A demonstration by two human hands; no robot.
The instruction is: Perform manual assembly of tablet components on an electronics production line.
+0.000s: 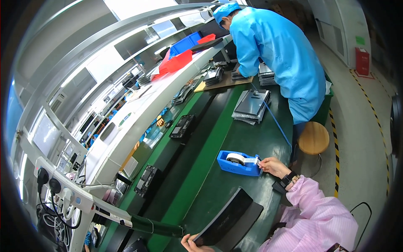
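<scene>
Tape dispenser (pixel 238 163), blue with a white roll, sits on the green workbench (pixel 235 138). From the head view, the right hand (pixel 273 166) pinches the tape's free end; the left hand (pixel 194 243) grips a dark curved panel (pixel 224 220) by its lower edge. Pulling tape seems underway; tearing it needs a steady tug. A co-worker in blue (pixel 277 54) stands beyond.

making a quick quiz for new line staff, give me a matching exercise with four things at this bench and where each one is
Things:
1. tape dispenser
2. dark panel
3. round wooden stool
4. red bin

Places:
A. on the white upper shelf
B. on the floor beside the green bench
C. held at its near edge by the left hand
D. on the bench, right hand at its tape end

Pairs: 1-D, 2-C, 3-B, 4-A
</scene>
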